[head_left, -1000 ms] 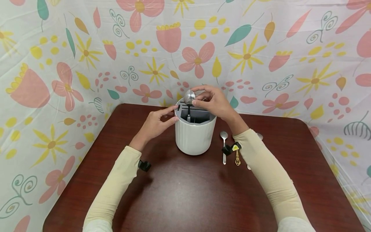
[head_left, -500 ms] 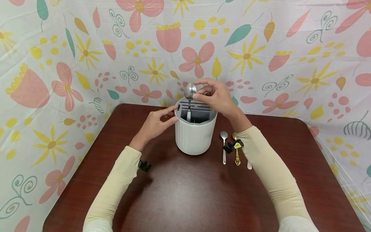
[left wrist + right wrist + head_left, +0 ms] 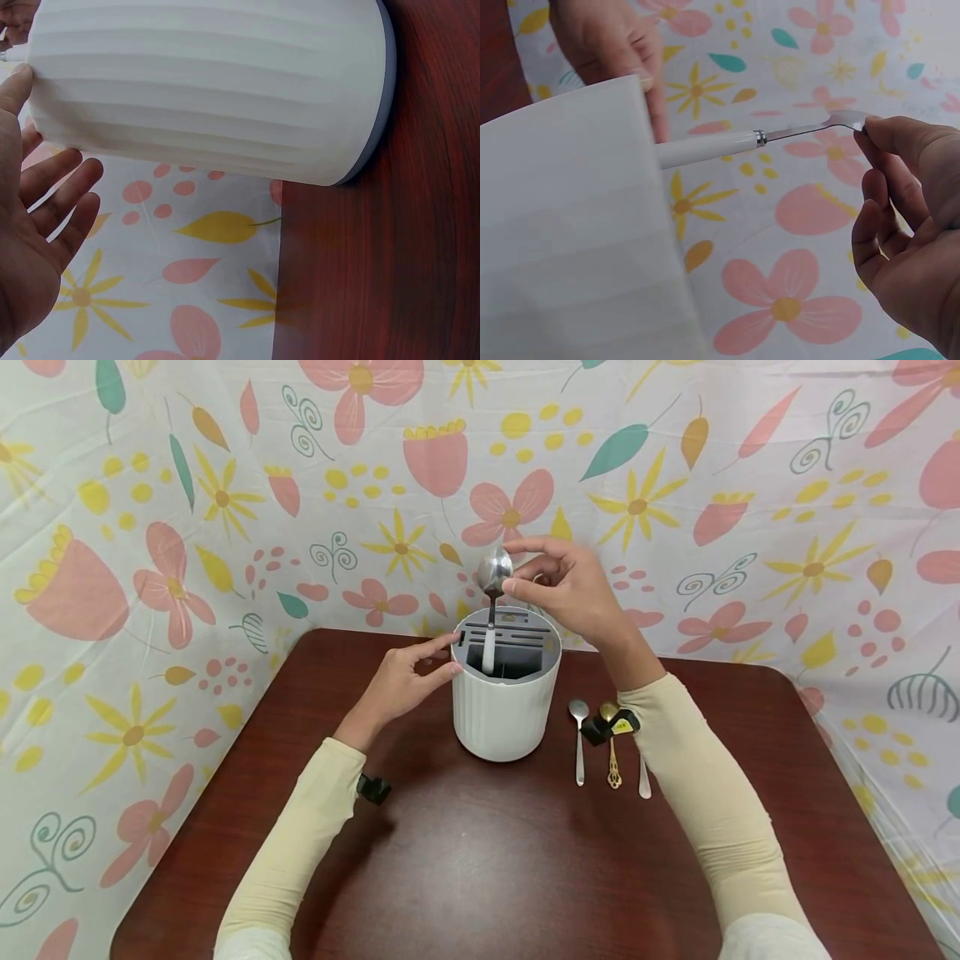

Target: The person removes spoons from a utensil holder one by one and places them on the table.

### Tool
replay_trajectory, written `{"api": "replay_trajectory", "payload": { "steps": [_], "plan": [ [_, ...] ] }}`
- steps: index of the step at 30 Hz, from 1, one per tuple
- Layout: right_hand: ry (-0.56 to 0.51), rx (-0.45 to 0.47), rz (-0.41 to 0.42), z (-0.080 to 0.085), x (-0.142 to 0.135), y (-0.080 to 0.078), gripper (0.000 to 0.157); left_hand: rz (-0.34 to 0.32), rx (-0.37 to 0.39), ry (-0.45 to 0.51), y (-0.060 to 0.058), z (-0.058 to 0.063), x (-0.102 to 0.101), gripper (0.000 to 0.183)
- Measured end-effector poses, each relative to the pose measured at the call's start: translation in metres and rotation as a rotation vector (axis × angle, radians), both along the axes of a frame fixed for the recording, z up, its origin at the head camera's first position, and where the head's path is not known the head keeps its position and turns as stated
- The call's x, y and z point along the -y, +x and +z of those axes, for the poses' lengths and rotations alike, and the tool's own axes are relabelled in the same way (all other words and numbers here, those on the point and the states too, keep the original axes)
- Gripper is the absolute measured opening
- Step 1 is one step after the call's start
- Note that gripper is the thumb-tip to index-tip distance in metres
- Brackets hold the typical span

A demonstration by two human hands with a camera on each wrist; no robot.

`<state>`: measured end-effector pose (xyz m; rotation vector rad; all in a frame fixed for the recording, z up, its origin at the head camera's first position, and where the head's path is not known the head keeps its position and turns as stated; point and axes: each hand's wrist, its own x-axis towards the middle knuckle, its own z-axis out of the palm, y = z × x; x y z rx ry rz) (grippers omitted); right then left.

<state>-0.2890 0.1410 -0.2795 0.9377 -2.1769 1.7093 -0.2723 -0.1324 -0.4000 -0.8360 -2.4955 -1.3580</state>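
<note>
My right hand (image 3: 566, 581) pinches a spoon (image 3: 491, 578) by its metal bowl, between thumb and fingers. The spoon stands upright, bowl up, and its white handle (image 3: 709, 148) reaches down into the front compartment of a white ribbed utensil holder (image 3: 504, 718). The handle's lower end is hidden inside. A grey slotted lid (image 3: 517, 631) tops the holder. At the holder's upper left rim my left hand (image 3: 405, 681) rests its fingertips and thumb. In the left wrist view, the other fingers (image 3: 71, 199) of that hand are spread, apart from the wall.
To the right of the holder lie a silver spoon (image 3: 579, 735), a gold spoon (image 3: 614, 764) with an ornate handle and another silver handle (image 3: 645, 781), partly hidden by the right sleeve. A floral cloth (image 3: 637, 468) hangs behind the dark wooden table (image 3: 465, 860).
My right hand has risen with the spoon, so more of its white handle shows above the holder. The left hand has stayed at the rim.
</note>
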Motion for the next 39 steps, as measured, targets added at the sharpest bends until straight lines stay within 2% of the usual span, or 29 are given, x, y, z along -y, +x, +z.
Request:
{"api": "replay_trajectory", "payload": {
  "steps": [4,13,16,25,33,39],
  "plan": [
    [-0.034,-0.039,0.008,0.007,0.0,0.001,0.039,-0.003,0.007,0.001,-0.001,0.0,0.0,0.048],
    [-0.081,-0.068,-0.03,0.023,-0.004,0.008,0.038,-0.009,0.01,0.009,-0.001,-0.001,-0.001,0.049],
    [-0.126,-0.075,-0.018,0.028,-0.008,0.01,0.037,-0.004,0.01,0.011,-0.001,-0.001,-0.002,0.049],
    [-0.217,-0.059,0.03,0.046,-0.019,0.018,0.039,-0.009,0.009,0.009,-0.001,-0.001,-0.002,0.049],
    [-0.219,-0.042,-0.023,0.061,-0.025,0.03,0.038,-0.005,0.01,0.007,-0.001,-0.002,0.0,0.049],
    [-0.244,0.015,-0.051,0.068,-0.04,0.038,0.036,-0.002,0.004,0.0,-0.001,-0.002,0.001,0.05]
  ]
}}
